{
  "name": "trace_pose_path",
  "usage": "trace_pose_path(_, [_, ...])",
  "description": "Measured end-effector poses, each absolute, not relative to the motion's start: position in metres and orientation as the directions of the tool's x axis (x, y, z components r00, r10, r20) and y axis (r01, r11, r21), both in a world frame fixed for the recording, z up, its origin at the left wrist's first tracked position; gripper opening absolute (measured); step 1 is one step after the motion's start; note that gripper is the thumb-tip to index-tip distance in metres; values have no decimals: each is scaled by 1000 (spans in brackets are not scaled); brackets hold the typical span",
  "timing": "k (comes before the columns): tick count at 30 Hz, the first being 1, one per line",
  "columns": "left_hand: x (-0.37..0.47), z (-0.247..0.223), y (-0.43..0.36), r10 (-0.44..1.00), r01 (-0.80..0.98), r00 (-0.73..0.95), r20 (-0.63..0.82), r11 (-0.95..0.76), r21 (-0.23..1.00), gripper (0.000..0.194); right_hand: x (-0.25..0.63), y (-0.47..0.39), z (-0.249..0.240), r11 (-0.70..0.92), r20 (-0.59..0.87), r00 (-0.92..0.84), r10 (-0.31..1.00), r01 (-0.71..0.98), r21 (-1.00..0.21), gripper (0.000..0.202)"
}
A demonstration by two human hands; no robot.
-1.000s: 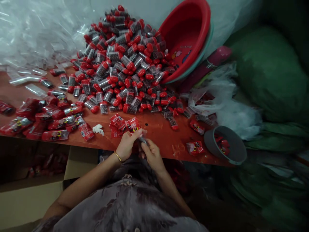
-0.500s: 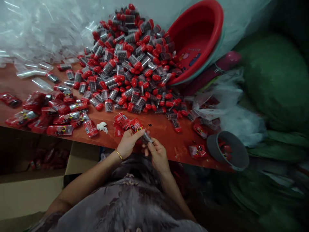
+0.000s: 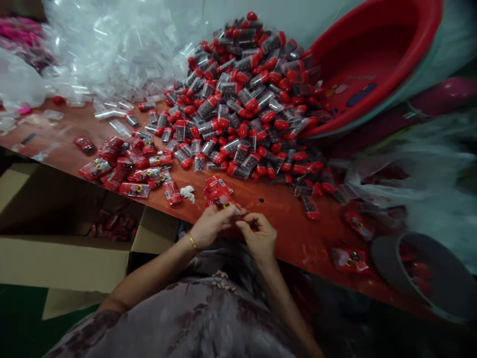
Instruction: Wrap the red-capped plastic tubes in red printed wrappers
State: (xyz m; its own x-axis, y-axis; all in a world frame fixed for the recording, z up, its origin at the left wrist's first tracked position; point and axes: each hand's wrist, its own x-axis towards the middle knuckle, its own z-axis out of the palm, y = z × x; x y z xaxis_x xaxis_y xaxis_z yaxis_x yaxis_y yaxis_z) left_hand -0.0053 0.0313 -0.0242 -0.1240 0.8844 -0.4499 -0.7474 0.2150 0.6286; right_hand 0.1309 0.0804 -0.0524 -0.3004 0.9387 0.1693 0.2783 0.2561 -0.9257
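Red packet pinched by left hand, right hand touching, fingers curled, apparently on it too

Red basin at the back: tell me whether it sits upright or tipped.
Tipped. The red basin leans on its side, its opening facing the pile of red-capped vials on the table.

The person wears a grey top with a faded dark floral pattern and small beads or stitched trim at the neckline. A thin gold bangle circles the left wrist. Both forearms are uncovered.
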Motion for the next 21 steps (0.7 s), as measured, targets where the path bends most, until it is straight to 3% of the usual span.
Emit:
trace_pose_path(4, [-83,-15,10,729,-741,-458,-509,4,672,22,138,81,-64,308,169,-373,912,355,-882,24])
trace_pose_path(6, [-119,-14,-3,592,-717,-627,-506,-184,673,29,144,81,-71,297,145,-370,918,395,-870,27])
trace_pose_path(8, [-140,-15,-11,505,-643,-737,-449,-316,698,48,146,82,-77,314,161,-359,919,422,-850,27])
trace_pose_path(10, [-141,-18,-12,486,-530,-793,-368,-250,811,57,146,82,-81,354,202,-357,912,438,-826,26])
trace_pose_path(11, [-135,-20,-11,502,-407,-813,-295,-128,905,56,145,82,-82,373,219,-360,907,442,-816,26])
trace_pose_path(13, [-118,-25,-4,584,20,-808,-76,155,988,50,143,83,-83,392,236,-368,900,442,-807,26])
trace_pose_path(16, [-101,-29,8,739,562,-657,150,346,751,34,144,82,-84,387,235,-366,901,425,-818,26])
trace_pose_path(19, [-107,-34,18,846,817,-499,188,388,426,18,145,81,-84,371,229,-354,907,413,-832,25])
trace_pose_path(21, [-117,-40,25,884,885,-422,201,353,304,16,146,81,-84,365,225,-352,909,407,-837,24])
